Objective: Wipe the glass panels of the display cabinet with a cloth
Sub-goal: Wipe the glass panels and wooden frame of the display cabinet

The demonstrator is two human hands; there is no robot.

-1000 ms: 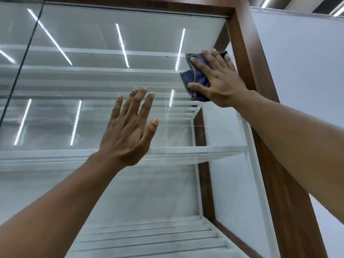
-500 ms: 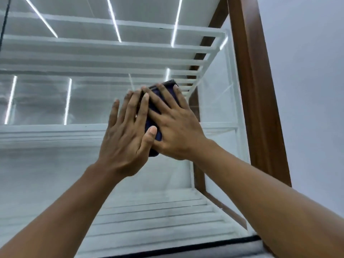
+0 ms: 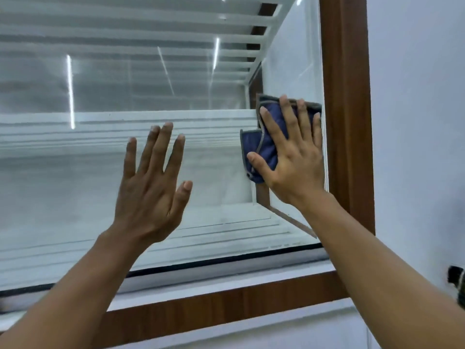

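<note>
A large glass panel (image 3: 75, 185) of the display cabinet fills the view, framed in brown wood. My right hand (image 3: 293, 159) presses a folded blue cloth (image 3: 264, 147) with grey edging flat against the glass, right beside the wooden right post (image 3: 344, 122). Its fingers are straight and spread over the cloth. My left hand (image 3: 153, 187) is raised to the left of it, fingers straight and slightly spread, palm toward the glass and holding nothing. I cannot tell whether it touches the pane.
White shelves (image 3: 125, 132) show behind the glass, with ceiling light strips reflected on it. A black seal and a wooden lower rail (image 3: 226, 306) run along the panel's bottom. A pale wall (image 3: 415, 122) stands to the right, with a small dark object (image 3: 456, 280) at its edge.
My right hand slid the cloth from the panel's upper right corner down to the middle, then right again to the post. My view dropped; the bottom rail now shows. The left hand stayed raised.
</note>
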